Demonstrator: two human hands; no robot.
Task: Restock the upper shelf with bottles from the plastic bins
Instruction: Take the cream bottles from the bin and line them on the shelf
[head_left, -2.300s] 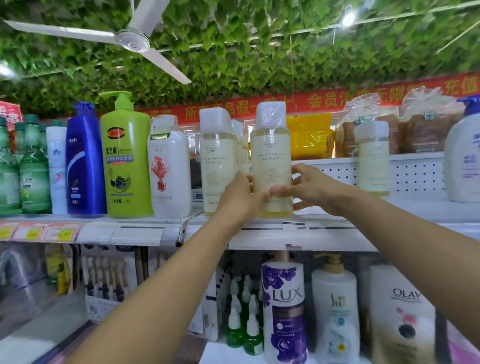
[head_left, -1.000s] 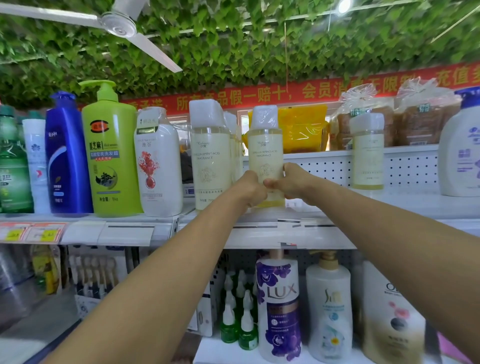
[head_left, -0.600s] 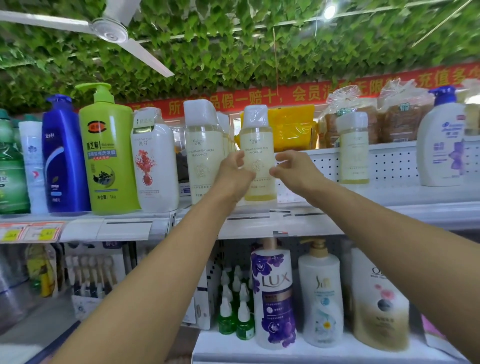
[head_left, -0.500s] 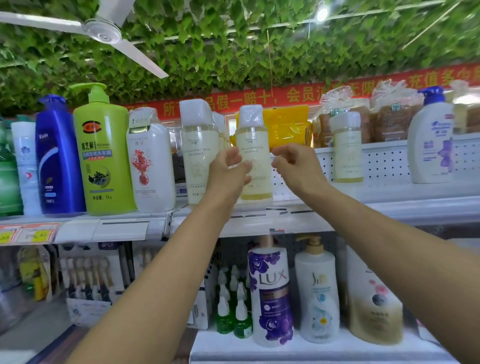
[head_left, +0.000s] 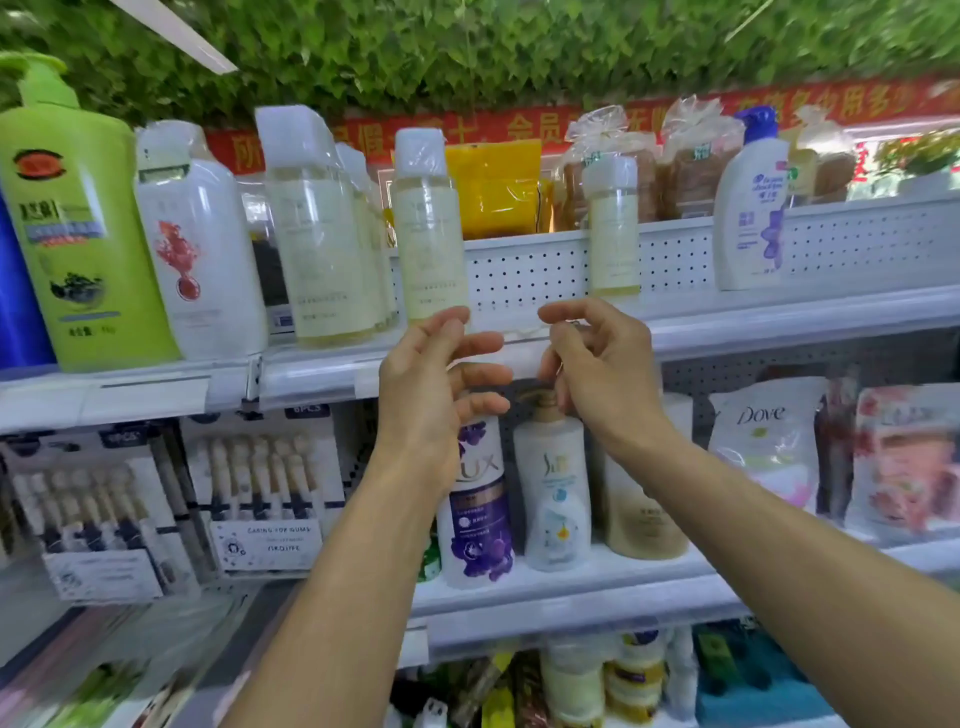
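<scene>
Fingers of the left hand (head_left: 431, 384) and right hand (head_left: 597, 364) hang loosely spread, holding nothing, just below the pale yellow bottle (head_left: 428, 228) standing upright near the front lip of the upper shelf (head_left: 727, 322). Risk: a knuckle catching its base could tip it off the edge or into the neighbouring bottles (head_left: 317, 234) at its left.
</scene>
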